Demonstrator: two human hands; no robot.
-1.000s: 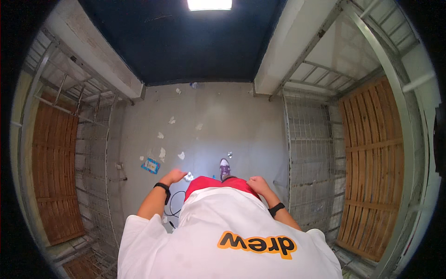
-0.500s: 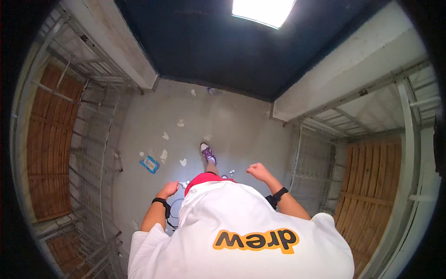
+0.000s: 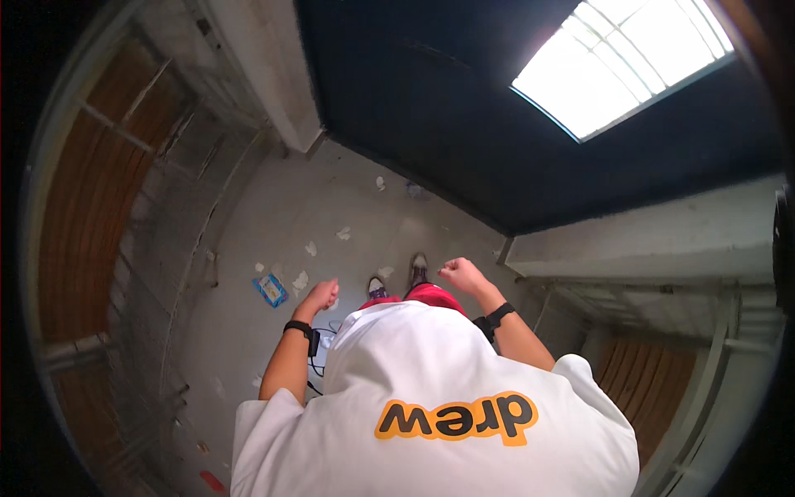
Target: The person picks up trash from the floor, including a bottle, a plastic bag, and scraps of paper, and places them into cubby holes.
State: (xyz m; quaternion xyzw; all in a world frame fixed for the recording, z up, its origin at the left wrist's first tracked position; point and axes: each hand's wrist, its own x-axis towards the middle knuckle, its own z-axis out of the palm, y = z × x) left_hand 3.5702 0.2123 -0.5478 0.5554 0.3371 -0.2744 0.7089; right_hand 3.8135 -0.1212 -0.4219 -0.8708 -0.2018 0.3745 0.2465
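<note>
My left hand [image 3: 320, 296] hovers above the floor with its fingers curled in, and nothing shows in it. My right hand [image 3: 462, 274] is likewise closed in a loose fist with nothing visible inside. Both wrists wear black bands with a small box, the left band [image 3: 302, 330] and the right band [image 3: 497, 317]. Neither hand touches anything around it. Below the left hand lies a blue packet [image 3: 270, 290] on the floor, with white paper scraps [image 3: 300, 282] beside it.
Metal bunk frames with wooden slats [image 3: 103, 199] line the left side; another slatted bunk [image 3: 646, 381] stands at the right. A dark wall [image 3: 447, 108] with a bright barred window [image 3: 629, 62] closes the far end. Black cables [image 3: 315, 369] hang near my left forearm. A red object [image 3: 212, 481] lies lower left.
My view has turned toward the right, bringing more of the window in. Both shoes now show instead of one. My left hand has risen slightly; both hands stay closed.
</note>
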